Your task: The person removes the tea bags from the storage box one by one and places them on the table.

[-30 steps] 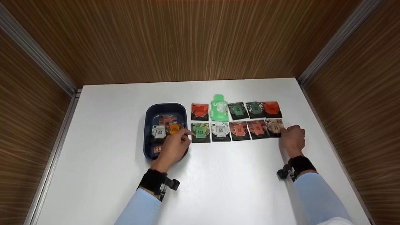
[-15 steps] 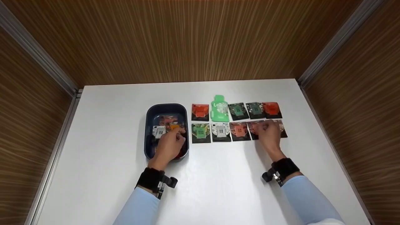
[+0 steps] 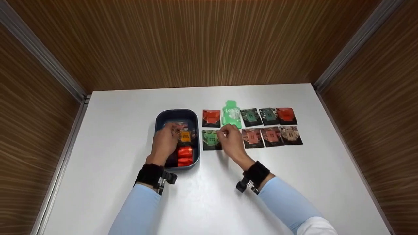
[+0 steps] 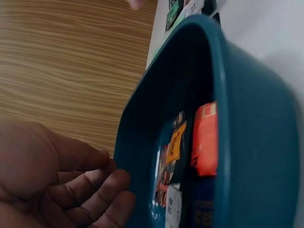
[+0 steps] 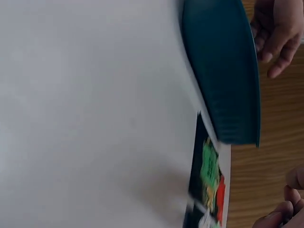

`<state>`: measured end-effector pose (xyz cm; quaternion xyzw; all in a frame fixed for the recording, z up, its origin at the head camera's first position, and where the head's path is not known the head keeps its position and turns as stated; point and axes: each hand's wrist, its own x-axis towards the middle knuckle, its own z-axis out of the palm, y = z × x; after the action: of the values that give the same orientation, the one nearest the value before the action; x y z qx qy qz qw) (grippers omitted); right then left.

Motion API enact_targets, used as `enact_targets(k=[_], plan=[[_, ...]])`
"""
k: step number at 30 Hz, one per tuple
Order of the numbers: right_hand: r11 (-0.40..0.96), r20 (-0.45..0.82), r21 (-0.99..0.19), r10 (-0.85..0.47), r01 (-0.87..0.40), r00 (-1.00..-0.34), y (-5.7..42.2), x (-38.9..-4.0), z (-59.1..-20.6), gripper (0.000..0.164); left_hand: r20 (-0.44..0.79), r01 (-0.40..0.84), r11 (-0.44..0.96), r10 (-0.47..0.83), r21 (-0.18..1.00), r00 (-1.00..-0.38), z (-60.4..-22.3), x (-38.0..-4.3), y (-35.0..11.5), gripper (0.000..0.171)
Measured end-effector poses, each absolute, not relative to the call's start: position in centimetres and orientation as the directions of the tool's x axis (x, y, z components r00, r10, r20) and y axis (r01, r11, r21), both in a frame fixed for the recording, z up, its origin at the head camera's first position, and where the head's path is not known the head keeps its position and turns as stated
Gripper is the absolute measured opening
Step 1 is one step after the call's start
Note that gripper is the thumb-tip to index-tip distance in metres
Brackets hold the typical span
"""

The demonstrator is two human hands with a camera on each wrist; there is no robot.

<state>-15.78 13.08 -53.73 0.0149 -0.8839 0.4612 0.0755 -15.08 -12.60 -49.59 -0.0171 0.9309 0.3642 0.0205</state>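
My left hand [image 3: 165, 142] is over the dark blue bin [image 3: 178, 110], its fingers loosely bent with nothing visible between them. Inside the bin lie a packet with an orange label [image 3: 185, 136], red packets [image 3: 185, 156] and a white-labelled packet [image 4: 174, 206], which my left hand hides in the head view. My right hand [image 3: 232, 142] hovers above the front row of flat packets, beside a green-labelled packet [image 3: 210, 140], and covers the spot to its right. Its fingers are loosely curled, and no object shows in them. The fingertips are partly cut off in the right wrist view.
Two rows of packets lie right of the bin. Behind are a red packet [image 3: 211, 118], a green pouch [image 3: 231, 112], dark green packets [image 3: 250, 117] and another red one [image 3: 286, 115]. Salmon packets [image 3: 252, 137] and a tan packet [image 3: 291, 134] continue the front row. Wood-patterned panels [image 3: 196, 42] enclose the white table [image 3: 209, 202].
My right hand has swept left from the tan packet at the row's end, uncovering the salmon and tan packets. The left hand has shifted slightly left over the bin, revealing the red packets.
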Motion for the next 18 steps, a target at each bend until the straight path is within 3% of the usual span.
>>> enact_targets(k=[8, 18], plan=[[0.567, 0.14, -0.809, -0.074, -0.157, -0.987, 7.2, -15.3, -52.3, 0.011, -0.183, -0.04, 0.834, 0.073, 0.55, -0.98, -49.4, -17.1, -12.8, 0.038], [0.633, 0.131, -0.751, -0.135, -0.187, -0.982, 5.4, -15.3, -52.5, 0.011, -0.321, 0.081, 0.943, 0.189, 0.321, -0.928, -49.7, -19.7, -11.3, 0.059]])
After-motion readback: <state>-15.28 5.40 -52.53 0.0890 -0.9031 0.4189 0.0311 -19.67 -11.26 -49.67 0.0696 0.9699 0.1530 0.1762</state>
